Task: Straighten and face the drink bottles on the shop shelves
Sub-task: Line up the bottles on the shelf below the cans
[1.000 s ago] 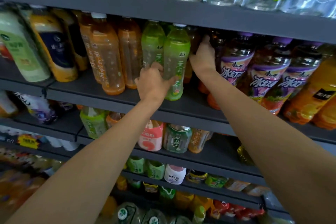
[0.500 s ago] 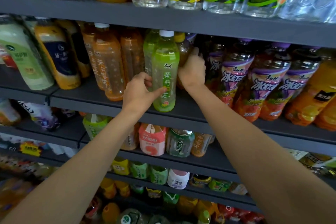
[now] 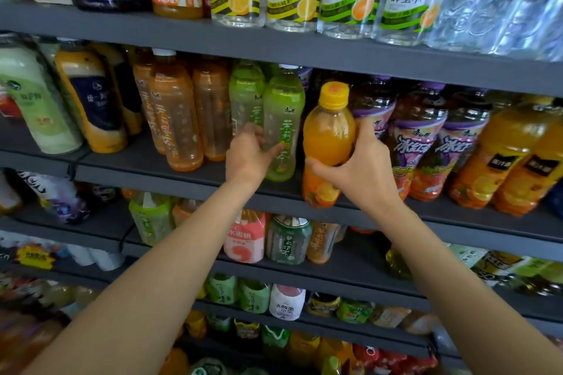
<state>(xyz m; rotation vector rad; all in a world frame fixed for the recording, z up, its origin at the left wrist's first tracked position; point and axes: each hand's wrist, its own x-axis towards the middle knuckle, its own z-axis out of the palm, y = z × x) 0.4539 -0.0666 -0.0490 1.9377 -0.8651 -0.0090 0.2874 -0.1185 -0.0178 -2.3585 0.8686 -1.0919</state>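
Even, bright light is being cast from the front; edges are being bowed by wide-angle distortion, and corners are being blurred.

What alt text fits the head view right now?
Right hand grips an orange drink bottle at the front edge of a dark shop shelf, while the left hand holds a green tea bottle beside it. Purple-labelled bottles stand to the right.

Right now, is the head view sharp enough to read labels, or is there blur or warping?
Head view: the green bottle label by the left hand reads clearly; the orange bottle in the right hand is sharp. The bottom-left corner is smeared; shelf edges bow from the wide lens.
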